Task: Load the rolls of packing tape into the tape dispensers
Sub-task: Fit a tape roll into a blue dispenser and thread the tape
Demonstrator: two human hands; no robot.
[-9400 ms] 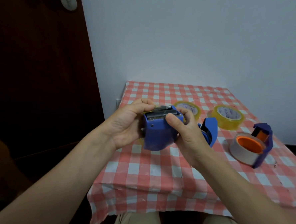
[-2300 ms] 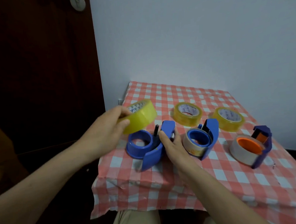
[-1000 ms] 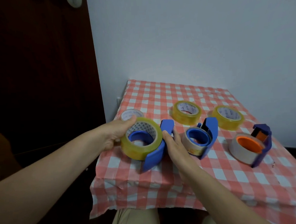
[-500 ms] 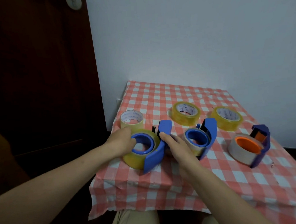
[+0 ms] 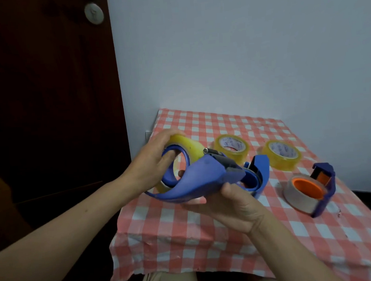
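Note:
I hold a blue tape dispenser (image 5: 201,177) in the air above the table's near left corner, tilted on its side. A yellow tape roll (image 5: 188,147) sits on its blue hub. My left hand (image 5: 148,164) grips the roll, with fingers inside the hub ring. My right hand (image 5: 229,200) supports the dispenser's body from underneath. Behind it, partly hidden, a second blue dispenser (image 5: 259,175) stands on the table with a roll in it. A third dispenser (image 5: 309,190) with an orange hub and a pale roll lies at the right.
Two loose yellow tape rolls (image 5: 231,147) (image 5: 282,155) lie flat further back on the red-checked tablecloth (image 5: 207,226). A dark wooden door (image 5: 47,94) stands at the left and a white wall (image 5: 240,50) behind the table.
Both hands have lifted the blue dispenser with its yellow roll off the table and tipped it sideways. The roll that stood at the near left is now hidden or out of sight.

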